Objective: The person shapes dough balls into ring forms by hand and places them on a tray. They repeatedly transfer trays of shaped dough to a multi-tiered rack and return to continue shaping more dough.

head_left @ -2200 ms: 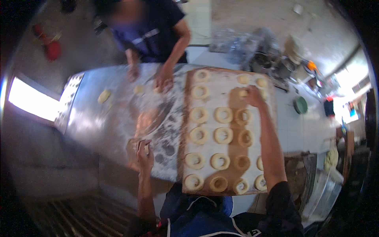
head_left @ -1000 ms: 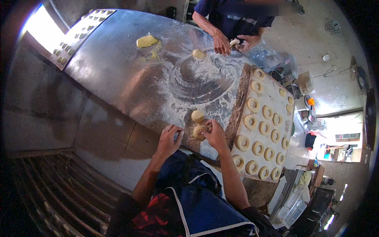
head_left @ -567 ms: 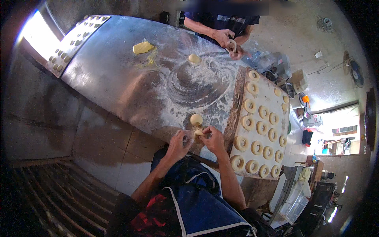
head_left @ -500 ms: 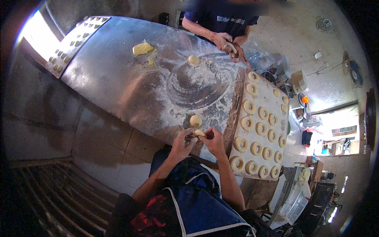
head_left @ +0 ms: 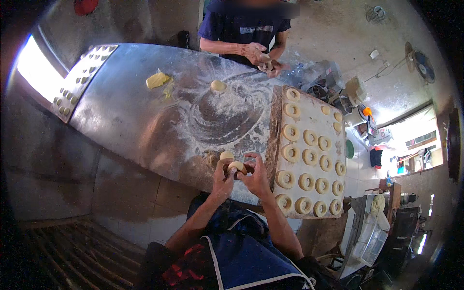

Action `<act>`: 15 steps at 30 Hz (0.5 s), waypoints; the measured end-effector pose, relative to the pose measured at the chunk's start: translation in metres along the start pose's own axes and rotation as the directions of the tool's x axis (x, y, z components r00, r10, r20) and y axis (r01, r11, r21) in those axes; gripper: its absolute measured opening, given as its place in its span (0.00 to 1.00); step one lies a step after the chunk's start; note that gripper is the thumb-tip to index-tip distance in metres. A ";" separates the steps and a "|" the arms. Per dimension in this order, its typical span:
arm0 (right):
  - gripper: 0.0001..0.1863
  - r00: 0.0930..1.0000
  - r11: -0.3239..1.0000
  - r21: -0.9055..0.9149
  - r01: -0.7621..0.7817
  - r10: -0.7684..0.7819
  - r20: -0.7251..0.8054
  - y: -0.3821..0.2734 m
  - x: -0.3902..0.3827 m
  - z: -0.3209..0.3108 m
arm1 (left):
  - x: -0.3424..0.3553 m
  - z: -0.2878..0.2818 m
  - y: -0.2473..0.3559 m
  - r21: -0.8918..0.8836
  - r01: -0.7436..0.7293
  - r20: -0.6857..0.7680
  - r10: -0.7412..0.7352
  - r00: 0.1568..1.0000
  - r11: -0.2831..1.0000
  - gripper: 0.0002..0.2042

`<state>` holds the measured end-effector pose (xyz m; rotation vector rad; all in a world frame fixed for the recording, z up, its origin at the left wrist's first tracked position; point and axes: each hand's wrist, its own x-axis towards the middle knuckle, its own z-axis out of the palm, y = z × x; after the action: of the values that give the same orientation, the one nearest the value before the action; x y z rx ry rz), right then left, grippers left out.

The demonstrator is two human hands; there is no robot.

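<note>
Between my two hands is a pale piece of dough, curved over my fingers above the near edge of the metal table. My left hand grips its left side, and my right hand pinches its right side with the index finger raised. Just beyond my left fingers a round dough ball lies on the table, partly hidden by them. Another dough ball rests farther off, by the scattered flour. Right of my hands, a floured board bears several dough rings.
Across the table a co-worker handles a piece of dough in both hands. A yellow lump sits at the table's left part. A tray of small dough pieces stands at the far left end. A wall fan hangs at right.
The view has shifted, so the table sits lower and farther left. The dough in my hands now shows as an arch over my fingers. The co-worker's hands have changed their hold.
</note>
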<state>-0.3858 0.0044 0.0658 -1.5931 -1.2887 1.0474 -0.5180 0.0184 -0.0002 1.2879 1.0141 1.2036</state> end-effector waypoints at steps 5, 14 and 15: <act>0.29 0.983 0.978 0.209 0.014 -0.052 0.178 -0.013 0.000 -0.028 | 0.010 0.020 0.010 -0.699 0.316 0.110 -0.340 0.934 0.641 0.17; 0.23 0.983 0.975 0.174 -0.141 0.158 -0.089 0.053 0.033 -0.074 | 0.046 0.074 0.028 -0.800 0.247 0.238 -0.089 0.967 0.547 0.14; 0.24 0.974 0.931 0.349 -0.105 0.168 -0.154 0.054 0.030 -0.077 | 0.050 0.080 0.030 -0.688 0.176 0.176 -0.074 0.982 0.704 0.11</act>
<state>-0.2927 0.0192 0.0364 -1.4875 -0.8312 1.1131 -0.4344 0.0538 0.0388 0.6594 0.4390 1.2057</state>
